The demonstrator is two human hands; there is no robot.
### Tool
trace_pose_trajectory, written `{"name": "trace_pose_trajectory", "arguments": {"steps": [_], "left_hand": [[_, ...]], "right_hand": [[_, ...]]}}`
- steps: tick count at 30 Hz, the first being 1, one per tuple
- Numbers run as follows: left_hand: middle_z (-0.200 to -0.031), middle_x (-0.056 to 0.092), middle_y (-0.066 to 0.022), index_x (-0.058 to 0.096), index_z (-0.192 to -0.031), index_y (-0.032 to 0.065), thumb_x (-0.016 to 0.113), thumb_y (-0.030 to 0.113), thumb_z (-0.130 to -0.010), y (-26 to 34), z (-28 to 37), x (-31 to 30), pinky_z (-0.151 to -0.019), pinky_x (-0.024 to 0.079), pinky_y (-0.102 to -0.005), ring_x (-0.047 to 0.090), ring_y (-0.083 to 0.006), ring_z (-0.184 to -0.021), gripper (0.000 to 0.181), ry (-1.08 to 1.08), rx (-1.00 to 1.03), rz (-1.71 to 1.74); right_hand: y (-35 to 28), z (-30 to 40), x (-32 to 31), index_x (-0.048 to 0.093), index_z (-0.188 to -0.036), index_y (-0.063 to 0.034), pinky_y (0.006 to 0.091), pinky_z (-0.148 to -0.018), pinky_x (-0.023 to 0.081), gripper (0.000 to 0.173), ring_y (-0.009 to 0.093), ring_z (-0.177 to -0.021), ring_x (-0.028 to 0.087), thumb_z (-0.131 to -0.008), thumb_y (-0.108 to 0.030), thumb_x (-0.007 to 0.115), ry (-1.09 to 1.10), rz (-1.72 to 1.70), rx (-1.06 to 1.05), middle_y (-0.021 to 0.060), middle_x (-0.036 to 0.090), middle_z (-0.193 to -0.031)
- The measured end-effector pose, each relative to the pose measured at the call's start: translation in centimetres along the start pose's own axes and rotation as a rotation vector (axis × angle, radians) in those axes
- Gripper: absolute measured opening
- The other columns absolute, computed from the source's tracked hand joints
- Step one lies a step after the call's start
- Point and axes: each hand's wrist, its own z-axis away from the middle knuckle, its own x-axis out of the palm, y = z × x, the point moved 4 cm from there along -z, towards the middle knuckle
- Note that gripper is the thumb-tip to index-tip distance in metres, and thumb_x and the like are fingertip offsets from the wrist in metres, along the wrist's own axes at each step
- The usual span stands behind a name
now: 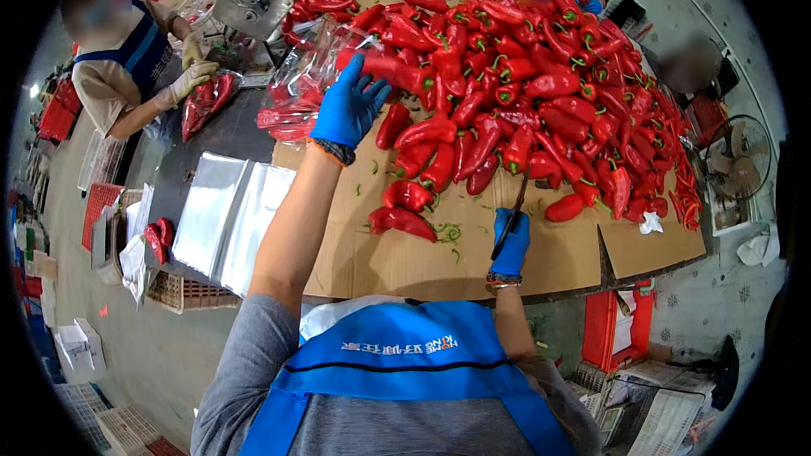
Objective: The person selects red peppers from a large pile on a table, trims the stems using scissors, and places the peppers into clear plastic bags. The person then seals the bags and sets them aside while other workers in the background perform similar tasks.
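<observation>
My left hand point(350, 104), in a blue glove, is raised at the pile's left side with its fingers apart. A motion-blurred red pepper point(402, 71) lies just beyond its fingertips; whether they touch is unclear. My right hand point(512, 242), also gloved in blue, grips a long, narrow dark tool point(521, 193), probably scissors, pointing at the pile. Long red peppers point(551, 85) with green stems are heaped over the cardboard point(405, 266). Near me lie a single red pepper point(402, 221) and cut green stem pieces point(451, 232). Bagged peppers point(288, 120) sit left of my left hand.
Flat clear plastic bags point(209, 209) lie at the table's left. A co-worker point(127, 69) there holds a bag of peppers point(206, 104). Other people stand at the far side. A metal scale-like device point(250, 6) stands at the back left, a fan point(738, 158) at the right.
</observation>
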Motion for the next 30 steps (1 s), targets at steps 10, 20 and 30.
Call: {"name": "trace_pose_trajectory", "arguments": {"steps": [10,20,30], "left_hand": [[-0.106,0.066,-0.0177,0.063,-0.113,0.0017,0.067,0.029,-0.083,-6.2,4.4,-6.5,-0.084,0.049,-0.0326,0.064,-0.0247,-0.097,0.040,-0.054,-0.086,-1.478],[-0.109,0.062,-0.0193,0.053,-0.126,0.0027,0.074,0.031,-0.076,-8.1,13.8,-10.2,-0.083,0.049,-0.0370,0.062,-0.0308,-0.097,0.062,-0.155,0.192,-1.417],[-0.101,0.063,-0.0148,0.062,-0.120,0.0109,0.070,0.022,-0.081,-5.8,17.1,-12.0,-0.081,0.049,-0.0318,0.062,-0.0251,-0.090,0.042,-0.075,0.023,-1.551]], "right_hand": [[-6.2,2.3,2.0,0.058,-0.098,-0.0083,0.0451,-0.064,0.050,0.030,0.037,-0.073,0.064,-0.084,-0.033,0.063,-0.217,0.761,-0.065,0.0174,0.066,-0.080],[-10.1,1.3,4.9,0.065,-0.090,-0.0016,0.0442,-0.068,0.050,0.034,0.037,-0.079,0.062,-0.070,-0.028,0.072,-0.531,0.951,-0.384,0.0203,0.064,-0.084],[-10.1,-0.4,6.8,0.065,-0.087,-0.0067,0.0420,-0.062,0.051,0.029,0.035,-0.074,0.063,-0.069,-0.027,0.073,-0.550,1.029,-0.574,0.0166,0.064,-0.081]]}}
